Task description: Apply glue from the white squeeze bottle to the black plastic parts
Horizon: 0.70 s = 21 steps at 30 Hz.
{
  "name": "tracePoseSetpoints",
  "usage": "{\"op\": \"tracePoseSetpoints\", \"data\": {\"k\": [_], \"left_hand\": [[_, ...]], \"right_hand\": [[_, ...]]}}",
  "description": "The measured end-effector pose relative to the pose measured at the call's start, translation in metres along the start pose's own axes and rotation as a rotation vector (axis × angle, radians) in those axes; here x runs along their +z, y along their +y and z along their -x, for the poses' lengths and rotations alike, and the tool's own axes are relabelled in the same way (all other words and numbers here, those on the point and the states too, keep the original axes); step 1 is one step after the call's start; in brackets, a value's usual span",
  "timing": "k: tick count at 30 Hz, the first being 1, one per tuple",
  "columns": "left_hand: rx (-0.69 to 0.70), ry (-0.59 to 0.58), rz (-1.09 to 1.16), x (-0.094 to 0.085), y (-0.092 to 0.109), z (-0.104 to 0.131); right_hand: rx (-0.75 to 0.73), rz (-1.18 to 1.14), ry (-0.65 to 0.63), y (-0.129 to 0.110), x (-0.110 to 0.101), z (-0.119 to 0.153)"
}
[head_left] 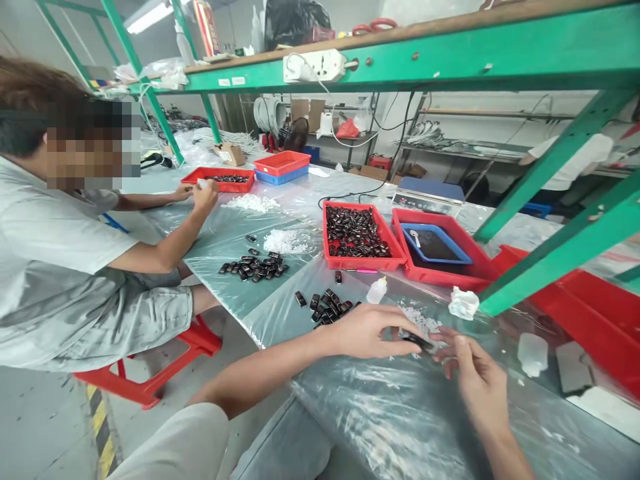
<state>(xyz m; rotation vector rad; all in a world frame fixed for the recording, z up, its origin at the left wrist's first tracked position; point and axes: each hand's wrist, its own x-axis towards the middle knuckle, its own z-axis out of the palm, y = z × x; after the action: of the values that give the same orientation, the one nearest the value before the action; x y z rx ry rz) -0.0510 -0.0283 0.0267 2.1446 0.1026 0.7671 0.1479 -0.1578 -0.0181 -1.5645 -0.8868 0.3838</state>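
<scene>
My left hand (367,331) pinches a small glossy black piece (419,343) between thumb and fingers, just above the plastic-covered table. Close to its right end is my right hand (475,373), thumb and forefinger pressed together; what they hold, if anything, is too small to make out. Behind the held piece lies a scatter of tiny white bits (420,320). Left of my left hand, a loose heap of similar black pieces (330,307) rests on the table. A small white squeeze bottle (377,291) stands beyond my left hand.
A red tray of black pieces (357,230) sits beside a red tray (435,277) holding a blue one (457,252). A green post (530,267) rises at right near crumpled white tissue (464,303). At left a co-worker (75,247) sits handling something small.
</scene>
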Motion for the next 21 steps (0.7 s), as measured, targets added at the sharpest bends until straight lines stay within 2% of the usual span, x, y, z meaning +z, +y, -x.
{"op": "tracePoseSetpoints", "data": {"k": [1, 3, 5, 7, 10, 13, 15, 17, 19, 20, 21], "left_hand": [[-0.034, 0.056, -0.018, -0.011, 0.001, 0.014], [-0.209, 0.286, -0.087, -0.039, -0.006, 0.048], [-0.436, 0.571, -0.233, -0.072, -0.022, 0.084], [-0.610, 0.743, -0.432, -0.108, -0.041, 0.113], [-0.774, 0.854, -0.630, -0.159, -0.063, 0.134], [-0.860, 0.837, -0.739, -0.191, -0.069, 0.131], [-0.825, 0.856, -0.795, -0.194, -0.066, 0.127], [-0.732, 0.941, -0.820, -0.180, -0.059, 0.127], [-0.618, 0.995, -0.766, -0.153, -0.050, 0.130], [-0.571, 0.975, -0.706, -0.136, -0.044, 0.131], [-0.545, 0.900, -0.650, -0.118, -0.039, 0.131]], "right_hand": [[-0.003, 0.011, 0.004, 0.000, 0.000, 0.000], [-0.007, 0.024, -0.001, 0.000, 0.002, 0.000], [-0.015, 0.029, -0.010, 0.001, 0.003, 0.000], [-0.022, 0.057, -0.023, 0.003, 0.004, 0.001], [-0.016, 0.134, -0.048, 0.005, 0.005, 0.001], [-0.019, 0.161, -0.051, 0.006, 0.004, 0.002], [-0.027, 0.154, -0.037, 0.006, 0.002, 0.002], [-0.029, 0.152, -0.026, 0.006, 0.001, 0.002], [-0.027, 0.162, -0.015, 0.007, 0.000, 0.001], [-0.026, 0.168, -0.012, 0.007, 0.000, 0.001], [-0.025, 0.173, -0.011, 0.007, 0.001, 0.001]]}}
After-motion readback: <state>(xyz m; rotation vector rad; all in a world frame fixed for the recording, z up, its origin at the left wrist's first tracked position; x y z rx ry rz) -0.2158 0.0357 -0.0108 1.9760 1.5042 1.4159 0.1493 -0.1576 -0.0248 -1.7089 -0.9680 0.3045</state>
